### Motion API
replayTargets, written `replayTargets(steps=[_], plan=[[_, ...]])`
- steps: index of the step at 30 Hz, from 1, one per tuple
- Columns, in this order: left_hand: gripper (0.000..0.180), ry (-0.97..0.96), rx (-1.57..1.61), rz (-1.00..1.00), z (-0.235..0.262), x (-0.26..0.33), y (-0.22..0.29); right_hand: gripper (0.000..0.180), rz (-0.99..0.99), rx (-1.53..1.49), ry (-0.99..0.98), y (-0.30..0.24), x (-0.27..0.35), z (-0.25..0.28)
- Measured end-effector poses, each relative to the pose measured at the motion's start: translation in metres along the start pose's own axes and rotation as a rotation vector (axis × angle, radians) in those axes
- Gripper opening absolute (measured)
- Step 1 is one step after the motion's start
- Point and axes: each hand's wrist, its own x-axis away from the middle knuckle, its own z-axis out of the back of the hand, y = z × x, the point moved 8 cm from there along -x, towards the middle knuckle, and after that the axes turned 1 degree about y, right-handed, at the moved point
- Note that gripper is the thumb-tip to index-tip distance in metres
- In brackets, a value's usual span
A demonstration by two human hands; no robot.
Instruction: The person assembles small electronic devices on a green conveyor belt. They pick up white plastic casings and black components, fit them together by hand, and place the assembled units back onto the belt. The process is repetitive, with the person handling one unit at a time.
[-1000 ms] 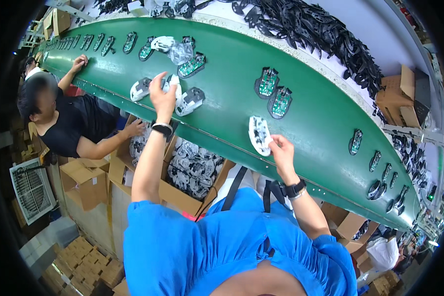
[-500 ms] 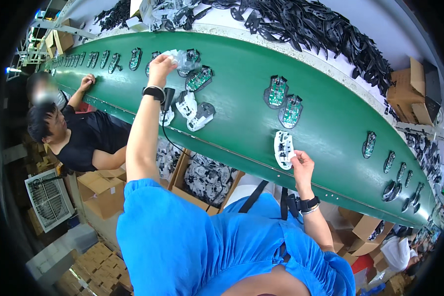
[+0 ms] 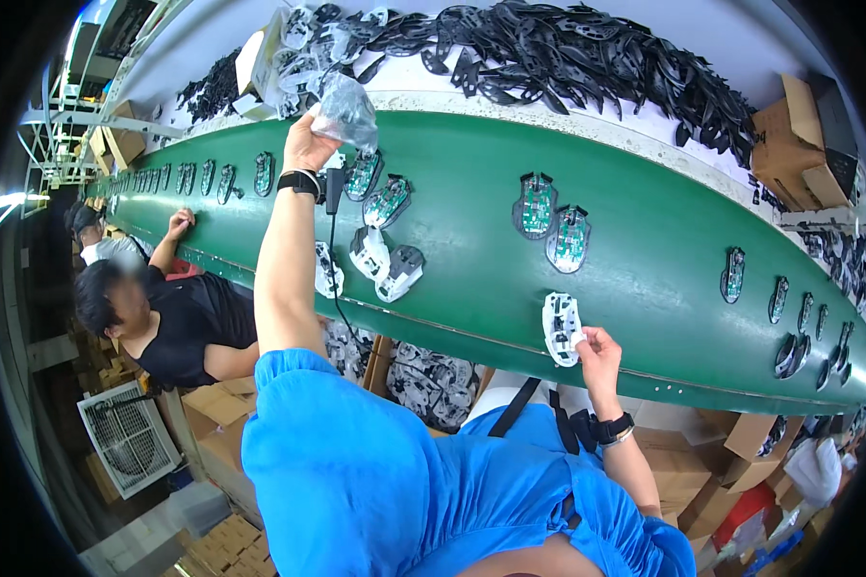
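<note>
My left hand (image 3: 310, 146) reaches over the far side of the green conveyor belt (image 3: 452, 183), closed on a crumpled clear plastic bag (image 3: 347, 113). Just below that hand, a small device with a black cable (image 3: 334, 183) stands near mouse bases with green circuit boards (image 3: 388, 201). White mouse shells (image 3: 369, 252) lie closer to me, beside a grey and white one (image 3: 401, 273). At the belt's near edge my right hand (image 3: 598, 361) pinches the side of another white mouse shell (image 3: 560, 329), its hollow inner side facing up. Two more bases with boards (image 3: 570, 238) lie beyond it.
Black plastic parts (image 3: 587, 53) are heaped along the far ledge, with bagged parts (image 3: 308, 43) to their left. A cardboard box (image 3: 801, 144) stands at the far right. A co-worker in black (image 3: 192, 322) sits at the left. Boxes of white shells (image 3: 431, 385) are below the belt.
My left hand has moved the plastic bag away from the boards, toward the far ledge. My right hand still holds the white shell near the belt's edge. The whole view has shifted slightly.
</note>
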Motion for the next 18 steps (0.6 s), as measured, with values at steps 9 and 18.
replayTargets(steps=[9, 18], plan=[[0.034, -0.382, 0.324, 0.113, -0.061, 0.005, -0.048, 0.022, 0.093, 0.016, -0.053, -0.029, -0.009, 0.004], [0.039, -0.24, 0.405, 0.089, -0.16, 0.078, -0.108, 0.02, -0.047, -0.47, -0.481, -0.118, -0.06, -0.043]])
